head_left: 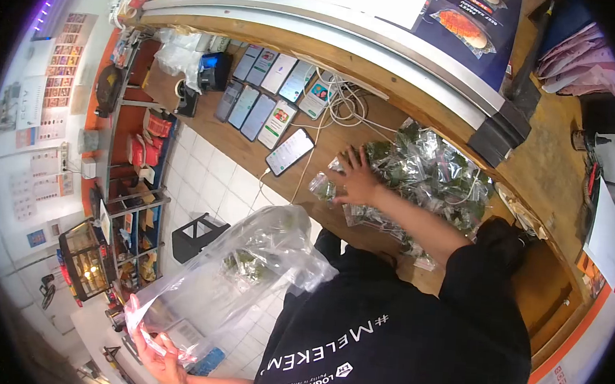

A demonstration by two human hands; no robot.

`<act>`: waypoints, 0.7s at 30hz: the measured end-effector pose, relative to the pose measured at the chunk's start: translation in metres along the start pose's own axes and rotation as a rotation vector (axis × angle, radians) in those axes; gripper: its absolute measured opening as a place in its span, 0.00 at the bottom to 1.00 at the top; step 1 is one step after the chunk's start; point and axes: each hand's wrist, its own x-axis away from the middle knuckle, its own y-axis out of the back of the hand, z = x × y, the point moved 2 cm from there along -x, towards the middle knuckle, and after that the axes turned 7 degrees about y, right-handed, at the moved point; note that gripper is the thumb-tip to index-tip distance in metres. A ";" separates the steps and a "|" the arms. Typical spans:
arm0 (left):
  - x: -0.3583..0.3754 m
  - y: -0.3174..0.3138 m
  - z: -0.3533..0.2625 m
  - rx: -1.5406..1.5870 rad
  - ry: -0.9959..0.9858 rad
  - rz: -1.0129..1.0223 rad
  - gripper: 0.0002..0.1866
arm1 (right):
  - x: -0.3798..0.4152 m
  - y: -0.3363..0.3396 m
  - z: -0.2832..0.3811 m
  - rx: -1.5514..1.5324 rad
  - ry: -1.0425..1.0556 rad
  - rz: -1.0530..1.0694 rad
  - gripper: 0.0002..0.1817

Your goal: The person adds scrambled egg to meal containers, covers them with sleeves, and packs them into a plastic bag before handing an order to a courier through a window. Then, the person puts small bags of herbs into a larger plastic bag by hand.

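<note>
My left hand (162, 352), out at the lower left, grips the rim of a large clear plastic bag (247, 259). The bag hangs between that hand and my body, with a small clump of green stuff (246, 267) showing through its far end. Over the wooden desk my right hand (355, 182) has its fingers spread at the left edge of a heap of small clear zip bags (421, 174) with green contents. Whether a little bag lies beneath its palm is hidden.
Several phones (259, 115) lie in rows on the desk, and one lit phone (290, 151) lies nearest my right hand. White cables (344, 103) coil beside them. A glass-topped counter edge (373, 45) overhangs the far side. A black stool (198, 236) stands on the tiled floor.
</note>
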 end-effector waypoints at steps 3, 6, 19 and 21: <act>-0.005 -0.004 0.009 0.039 0.015 0.001 0.47 | 0.017 0.007 0.026 0.061 0.028 0.080 0.55; -0.014 0.006 0.012 0.057 0.140 0.089 0.47 | 0.037 0.002 0.032 0.023 0.043 0.037 0.54; -0.020 -0.014 0.013 0.052 0.027 0.090 0.48 | 0.122 0.035 -0.022 0.054 -0.525 -0.181 0.44; -0.019 -0.011 0.004 0.056 0.085 0.137 0.38 | 0.124 0.024 -0.025 0.089 -0.540 -0.251 0.42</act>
